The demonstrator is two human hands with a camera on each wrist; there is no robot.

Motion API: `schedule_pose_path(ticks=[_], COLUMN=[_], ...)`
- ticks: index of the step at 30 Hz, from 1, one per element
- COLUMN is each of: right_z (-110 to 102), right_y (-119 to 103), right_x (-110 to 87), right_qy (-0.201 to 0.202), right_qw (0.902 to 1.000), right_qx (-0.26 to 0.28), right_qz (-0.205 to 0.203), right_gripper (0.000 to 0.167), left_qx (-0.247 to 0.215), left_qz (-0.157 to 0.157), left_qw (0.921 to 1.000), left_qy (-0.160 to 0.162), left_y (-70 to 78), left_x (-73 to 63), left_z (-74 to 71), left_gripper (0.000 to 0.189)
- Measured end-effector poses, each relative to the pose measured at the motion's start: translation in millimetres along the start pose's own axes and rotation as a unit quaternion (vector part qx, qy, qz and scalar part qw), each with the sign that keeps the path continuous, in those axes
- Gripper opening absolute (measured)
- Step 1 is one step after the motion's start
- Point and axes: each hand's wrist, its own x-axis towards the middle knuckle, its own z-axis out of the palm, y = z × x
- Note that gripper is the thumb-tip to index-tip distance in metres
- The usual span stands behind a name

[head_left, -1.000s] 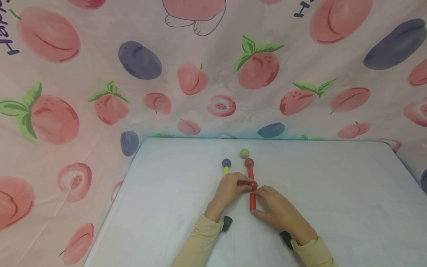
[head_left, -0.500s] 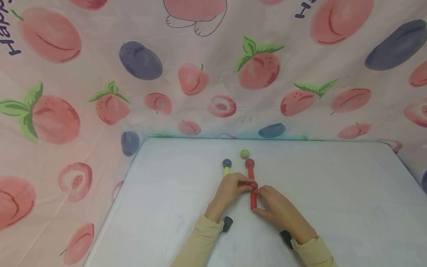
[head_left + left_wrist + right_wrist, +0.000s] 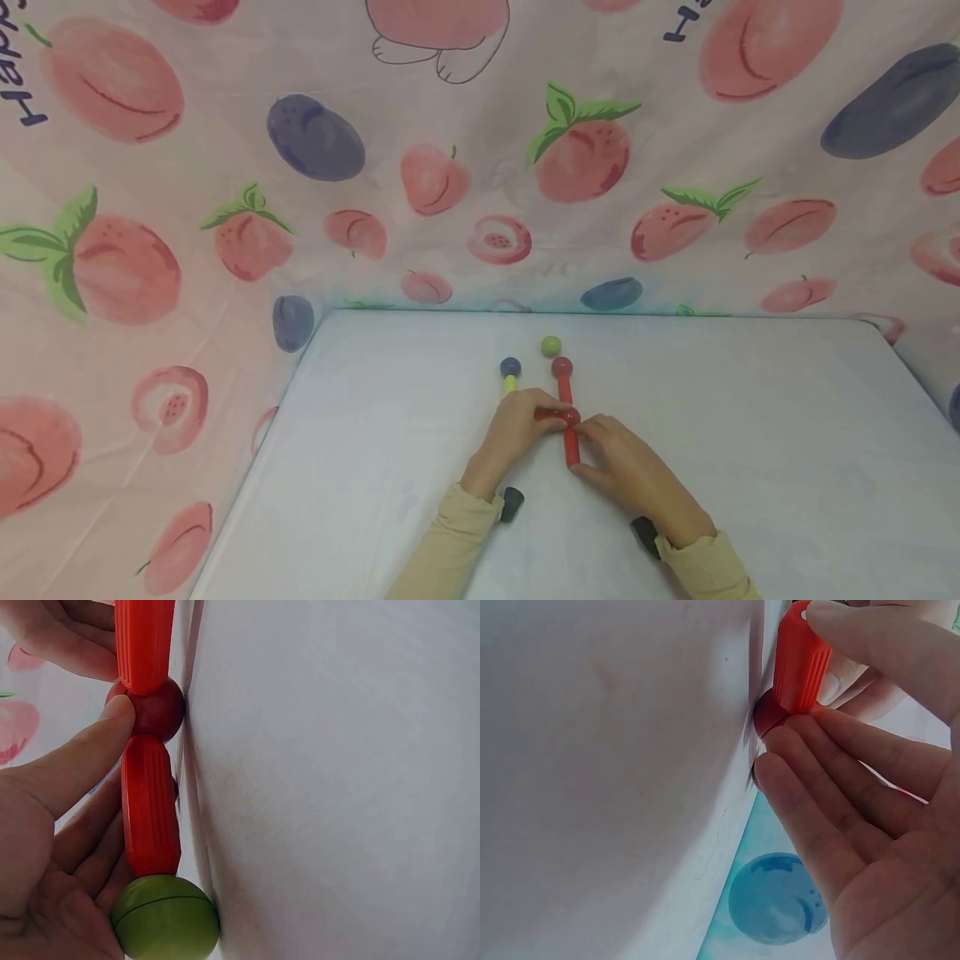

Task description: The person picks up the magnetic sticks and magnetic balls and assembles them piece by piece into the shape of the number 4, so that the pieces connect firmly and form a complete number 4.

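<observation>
My left hand pinches a red ball of a magnetic ball-and-rod set, with the thumb on the ball's side. A ribbed red rod runs from that ball along the fingers to a green ball close to the palm. My right hand holds another ribbed red rod between thumb and fingers, its far end touching the red ball. Beyond the hands, a further red rod links the held ball to a second red ball. A yellow-green rod with a blue ball is partly hidden behind my left hand.
A loose-looking lime-green ball lies past the red ball on the white table. A fruit-print cloth hangs along the table's back and left sides. Black wrist devices show at both cuffs.
The right hand has moved its red rod slightly forward, closing the small gap to the red ball. My left hand has stayed in place.
</observation>
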Motion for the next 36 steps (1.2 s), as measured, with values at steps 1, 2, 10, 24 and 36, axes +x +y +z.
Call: schedule_pose_path(ticks=[1, 2, 10, 24, 36], right_z=[0.0, -0.1, -1.3, -12.7, -24.5], right_y=[-0.2, -0.5, -2.3, 3.2, 12.0], right_x=[0.2, 0.4, 0.6, 8.2, 24.9], right_qy=[0.001, 0.0, -0.012, -0.018, 0.023], right_qw=[1.0, 1.0, 0.9999, 0.9997, 0.9988], right_qx=[-0.001, -0.001, -0.007, -0.016, -0.028], right_qz=[0.001, 0.001, 0.005, -0.008, -0.034], right_gripper=[0.045, 0.045, 0.048, 0.055, 0.049], left_qx=[0.001, 0.001, -0.013, -0.017, -0.012], left_qz=[0.0, 0.0, -0.008, 0.004, -0.008], left_qw=[1.0, 1.0, 0.9999, 0.9998, 0.9999], left_qy=[0.0, 0.0, -0.006, -0.007, -0.006], left_y=[0.0, 0.2, 2.2, 2.0, 1.1], left_x=[0.0, -0.1, -1.8, -2.7, -1.7], left_z=[-0.1, -0.3, -2.1, -3.8, -1.9], left_gripper=[0.03, 0.03, 0.031, 0.032, 0.032])
